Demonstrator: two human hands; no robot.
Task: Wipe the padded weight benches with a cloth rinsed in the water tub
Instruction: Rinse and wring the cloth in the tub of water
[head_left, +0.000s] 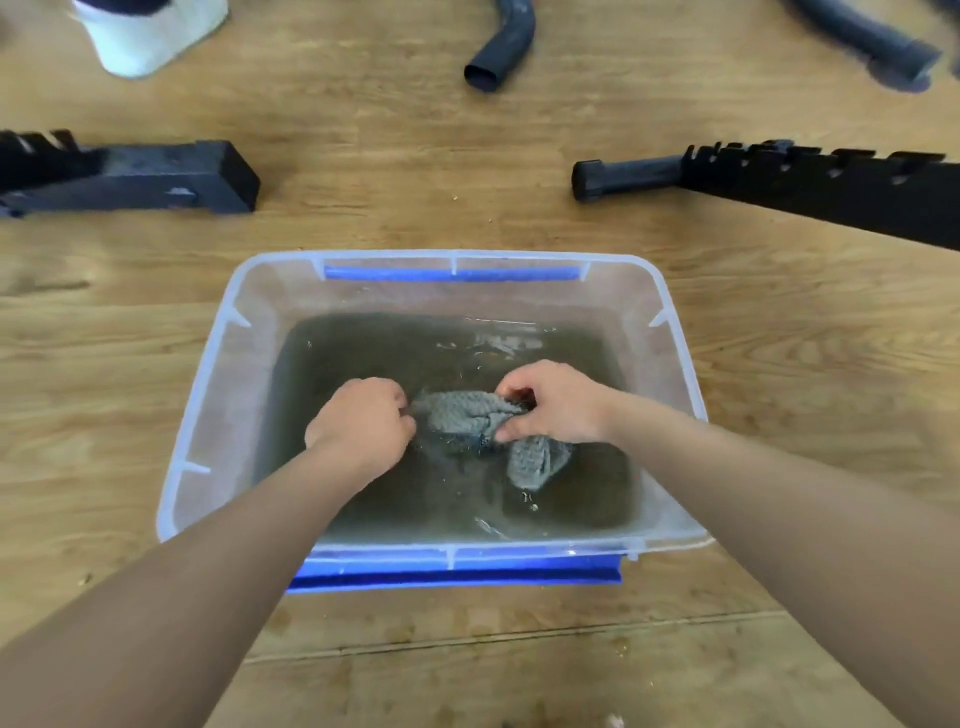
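Observation:
A clear plastic water tub (218, 364) with blue handles stands on the wooden floor, partly filled with murky water. A grey knitted cloth (467, 413) is stretched between both hands just at the water's surface. My left hand (363, 423) grips its left end in a closed fist. My right hand (553, 402) pinches its right end, and a loose tail of the cloth (535, 462) hangs into the water below that hand. No bench padding is in view.
Black bench frame legs lie on the floor beyond the tub, one at the left (156, 179) and one at the right (779, 174). A curved black tube (501, 49) sits at the top centre. A white shoe (145, 31) is at the top left.

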